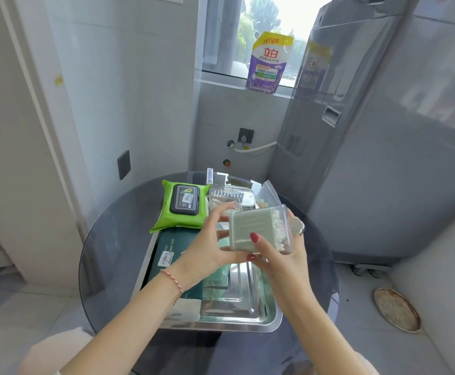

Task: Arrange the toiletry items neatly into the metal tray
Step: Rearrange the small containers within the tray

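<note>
Both hands, the left hand (207, 250) and right hand (280, 253), hold the clear cotton swab box (259, 230) above the metal tray (248, 318), so it should go down flat into the bare spot.

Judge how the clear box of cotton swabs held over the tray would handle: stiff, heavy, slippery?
The swab box is probably stiff: its clear walls keep flat faces and corners under both hands' grip. Likely light, since it holds only cotton swabs. The smooth plastic may be slippery; the left hand and right hand both hold it above the metal tray.
</note>
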